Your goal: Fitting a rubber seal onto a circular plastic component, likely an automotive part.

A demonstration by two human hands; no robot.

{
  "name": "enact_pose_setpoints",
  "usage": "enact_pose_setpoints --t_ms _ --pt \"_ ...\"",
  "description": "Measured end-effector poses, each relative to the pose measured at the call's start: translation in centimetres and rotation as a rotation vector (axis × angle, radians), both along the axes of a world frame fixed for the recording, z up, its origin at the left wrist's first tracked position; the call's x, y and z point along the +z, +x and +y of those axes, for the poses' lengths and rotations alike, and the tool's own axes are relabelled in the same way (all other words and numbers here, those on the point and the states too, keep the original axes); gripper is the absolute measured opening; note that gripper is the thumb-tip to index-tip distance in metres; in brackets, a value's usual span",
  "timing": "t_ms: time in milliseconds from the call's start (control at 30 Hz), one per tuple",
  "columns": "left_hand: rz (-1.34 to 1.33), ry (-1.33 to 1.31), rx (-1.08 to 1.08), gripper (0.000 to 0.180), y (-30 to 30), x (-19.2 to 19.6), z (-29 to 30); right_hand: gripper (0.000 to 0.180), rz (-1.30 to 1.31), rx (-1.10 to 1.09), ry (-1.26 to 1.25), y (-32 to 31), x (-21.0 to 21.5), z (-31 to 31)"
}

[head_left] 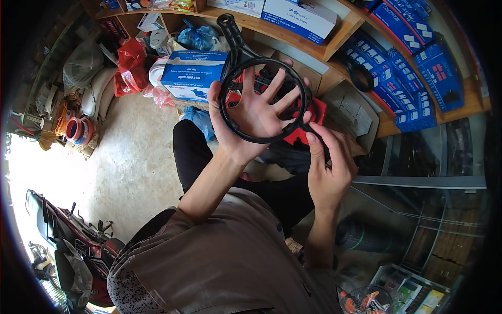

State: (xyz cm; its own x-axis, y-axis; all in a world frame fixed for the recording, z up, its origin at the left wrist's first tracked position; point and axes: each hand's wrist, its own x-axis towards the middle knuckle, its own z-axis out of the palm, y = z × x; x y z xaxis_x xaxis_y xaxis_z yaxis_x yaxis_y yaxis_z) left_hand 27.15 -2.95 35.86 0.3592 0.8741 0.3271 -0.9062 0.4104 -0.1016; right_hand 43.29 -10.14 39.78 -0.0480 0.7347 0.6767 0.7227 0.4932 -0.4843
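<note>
The black ring tool (264,139) is held up over the person's lap, its round opening facing the eyes, probably so the whole rim can be seen at once. Behind it the left hand (256,111) lies palm up with fingers spread wide, the thumb outside the rim, seemingly to back and steady the ring rather than squeeze it. The right hand (332,170) pinches a black part by the ring's lower right edge between thumb and forefinger, which leaves the opening uncovered (whether that part belongs to the same tool, I cannot tell). A slotted black handle (232,39) rises from the ring's upper left, untouched by either hand.

Beneath are the dark trousers (191,152) and, behind the ring, a red object (316,123), mostly hidden. Farther on, a blue-and-white box (193,78) sits before the wooden shelf (345,39), where blue boxes (387,78) are grouped by kind, presumably for easy finding. A motorbike (70,248) stands off to the left, by the bright edge.
</note>
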Motion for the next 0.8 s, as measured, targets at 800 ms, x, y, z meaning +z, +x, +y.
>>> enact_pose_setpoints --t_ms 800 --pt "0.273 0.032 0.31 0.075 0.6 0.0 -1.1 0.029 -0.15 0.018 -0.039 -0.7 -0.3 -0.1"
